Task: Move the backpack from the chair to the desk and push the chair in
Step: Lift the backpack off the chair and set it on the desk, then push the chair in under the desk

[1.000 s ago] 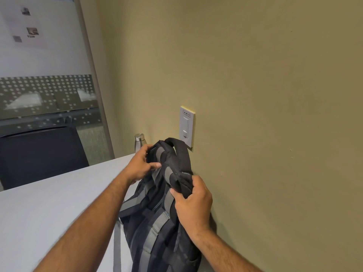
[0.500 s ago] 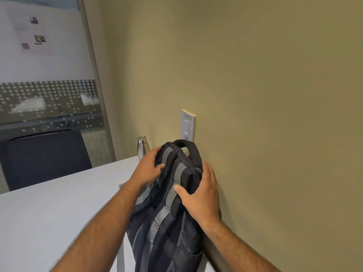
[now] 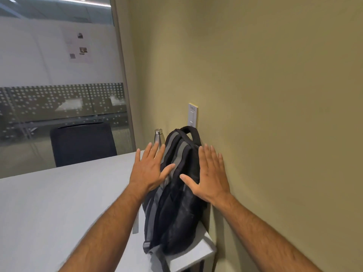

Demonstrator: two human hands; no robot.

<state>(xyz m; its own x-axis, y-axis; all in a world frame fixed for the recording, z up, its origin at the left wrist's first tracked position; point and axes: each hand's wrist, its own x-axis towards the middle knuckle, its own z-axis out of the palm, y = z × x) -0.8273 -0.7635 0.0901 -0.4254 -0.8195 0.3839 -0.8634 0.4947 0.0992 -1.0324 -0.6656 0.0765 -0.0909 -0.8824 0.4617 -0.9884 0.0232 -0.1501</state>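
Observation:
A black backpack (image 3: 174,209) with grey stripes stands upright on the white desk (image 3: 59,203), leaning against the olive wall at the desk's right end. My left hand (image 3: 149,169) hovers open beside its left face, fingers spread. My right hand (image 3: 210,177) is open too, between the backpack's top and the wall, with the thumb near the fabric. Neither hand grips anything. The chair the backpack came from is out of view.
A steel bottle (image 3: 158,137) stands on the desk just behind the backpack. A wall switch plate (image 3: 192,114) is above the backpack handle. A dark chair (image 3: 82,144) sits at the desk's far side before a glass partition (image 3: 59,107).
Both hands let go of the backpack's top and opened, pulling slightly back and apart. The backpack now stands by itself against the wall. The view has tilted down and back.

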